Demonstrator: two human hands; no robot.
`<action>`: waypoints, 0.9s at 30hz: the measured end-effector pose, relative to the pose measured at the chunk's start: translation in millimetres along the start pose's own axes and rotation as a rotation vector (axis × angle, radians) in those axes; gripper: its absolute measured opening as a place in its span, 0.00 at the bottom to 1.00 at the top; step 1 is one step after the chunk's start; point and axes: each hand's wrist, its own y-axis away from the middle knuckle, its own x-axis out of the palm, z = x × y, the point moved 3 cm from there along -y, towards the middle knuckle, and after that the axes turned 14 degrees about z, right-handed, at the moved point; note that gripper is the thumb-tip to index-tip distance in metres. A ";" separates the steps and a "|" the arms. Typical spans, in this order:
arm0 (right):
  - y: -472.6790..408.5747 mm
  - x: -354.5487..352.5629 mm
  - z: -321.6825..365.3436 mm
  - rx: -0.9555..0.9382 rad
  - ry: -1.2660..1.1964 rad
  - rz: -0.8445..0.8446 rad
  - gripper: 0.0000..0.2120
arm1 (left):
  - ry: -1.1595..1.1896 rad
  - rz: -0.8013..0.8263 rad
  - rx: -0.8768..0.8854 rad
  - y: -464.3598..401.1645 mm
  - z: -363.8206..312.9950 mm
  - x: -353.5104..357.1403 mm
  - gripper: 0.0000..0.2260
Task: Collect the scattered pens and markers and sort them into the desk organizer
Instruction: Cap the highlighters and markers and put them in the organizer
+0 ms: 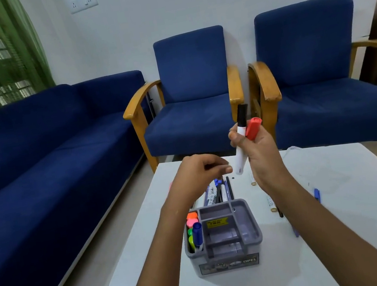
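a person is sitting over a white table (346, 228), both bare forearms reaching out above it. the right hand (259, 153) is gripping two markers at once, raised above the table: a white marker with a black cap (241, 139) pointing up and tilting slightly right, and a red marker (253, 128) pressing against it on the right side. the left hand (197, 173) is hovering over a loose bunch of pens (218, 191) lying on the table just behind the organizer, its fingers curling loosely inward and holding nothing that can be seen.

the grey desk organizer (223, 237) is standing near the front middle of the table. its left compartment is holding orange, pink and green highlighters (191, 219) standing upright, with a blue-capped marker (197, 235) leaning among them; the other compartments are showing bare grey floor. a yellow price sticker is sitting on one inner divider.

more markers are lying scattered to the right of the organizer, partly hidden under the right forearm, including a white marker (270, 202) and a small blue pen (317, 195) further right. a blue sofa (35, 156) and two blue armchairs (191, 107) with wooden arms are standing beyond the table.
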 end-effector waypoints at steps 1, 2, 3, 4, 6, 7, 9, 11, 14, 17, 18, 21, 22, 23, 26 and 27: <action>-1.7 -3.0 -0.2 -0.029 0.002 0.007 0.09 | -0.007 -0.021 -0.045 -3.5 8.8 -3.6 0.10; -3.0 -6.3 -3.3 -0.040 -0.007 0.018 0.09 | -0.017 -0.059 -0.094 -6.9 20.6 -7.3 0.11; -4.6 -9.8 -9.7 -0.031 -0.004 0.022 0.08 | -0.041 -0.098 -0.157 -9.8 34.5 -10.6 0.11; -4.6 -13.4 -20.9 -0.002 0.025 0.025 0.07 | -0.083 -0.119 -0.239 -12.4 48.8 -12.1 0.10; 1.5 -19.0 -55.1 0.109 0.139 0.049 0.06 | -0.172 -0.076 -0.413 -15.4 75.4 -9.5 0.09; 6.3 -21.2 -75.0 0.180 0.185 0.067 0.06 | -0.201 -0.027 -0.483 -16.4 86.1 -5.5 0.08; 16.2 -24.3 -107.0 0.296 0.248 0.100 0.03 | -0.248 0.074 -0.582 -18.2 101.4 3.9 0.09; 19.2 -26.6 -119.5 0.310 0.263 0.085 0.06 | -0.308 0.164 -0.648 -20.0 109.4 12.2 0.11; 12.8 -26.9 -114.3 0.271 0.229 0.041 0.04 | -0.395 0.235 -0.706 -25.8 112.0 20.0 0.13; 7.0 -27.1 -112.5 0.239 0.217 0.044 0.03 | -0.452 0.264 -0.736 -34.4 108.2 24.6 0.13; 7.3 -27.5 -112.8 0.241 0.219 0.045 0.03 | -0.483 0.270 -0.741 -36.5 106.5 26.0 0.13; 10.4 -31.5 -117.3 0.255 0.208 0.034 0.03 | -0.526 0.253 -0.733 -42.5 106.0 28.7 0.13; 11.9 -33.0 -119.1 0.260 0.203 0.027 0.03 | -0.509 0.260 -0.736 -43.7 106.2 29.0 0.13; 13.1 -34.5 -121.2 0.266 0.200 0.018 0.03 | -0.482 0.277 -0.743 -45.1 107.9 29.0 0.12; 14.2 -38.2 -124.5 0.270 0.183 -0.004 0.03 | -0.344 0.308 -0.768 -47.0 114.4 26.2 0.12; 13.1 -38.9 -123.8 0.274 0.169 -0.007 0.02 | -0.287 0.297 -0.768 -46.7 115.2 24.2 0.12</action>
